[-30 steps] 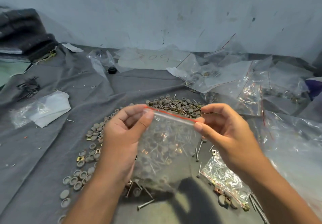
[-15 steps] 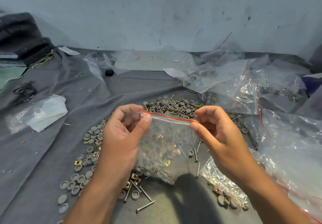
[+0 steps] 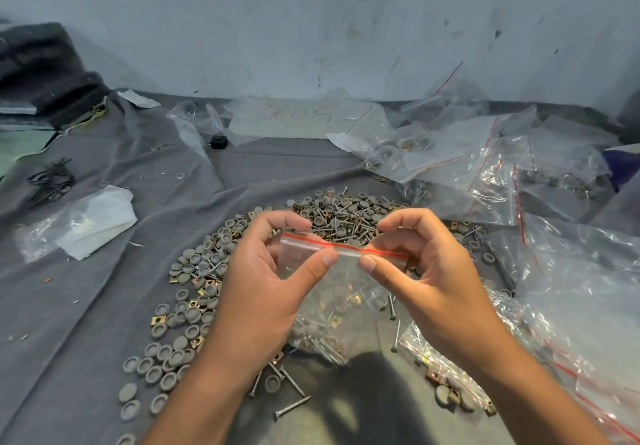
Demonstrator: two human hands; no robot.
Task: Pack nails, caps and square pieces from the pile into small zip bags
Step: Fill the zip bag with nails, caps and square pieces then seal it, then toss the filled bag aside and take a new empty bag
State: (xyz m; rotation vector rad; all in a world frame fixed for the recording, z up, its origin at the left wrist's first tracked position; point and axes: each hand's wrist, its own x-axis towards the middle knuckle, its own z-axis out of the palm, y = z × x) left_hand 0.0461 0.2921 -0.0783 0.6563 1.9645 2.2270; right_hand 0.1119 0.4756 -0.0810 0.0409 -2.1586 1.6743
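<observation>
Bag (image 3: 332,292) between my hands, zip strip running left-right. Left hand (image 3: 266,282) pinches strip near middle; right hand (image 3: 426,271) pinches beside it, thumbs near. Unsealed length, I judge, lies rightward.

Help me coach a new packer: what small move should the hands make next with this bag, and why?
Probably run the thumbs outward along the red zip strip to finish the seal. The left hand and right hand both pinch the small zip bag at the strip's middle, and nails, caps and square pieces already sit inside. Whether the ends are pressed shut cannot be told.
</observation>
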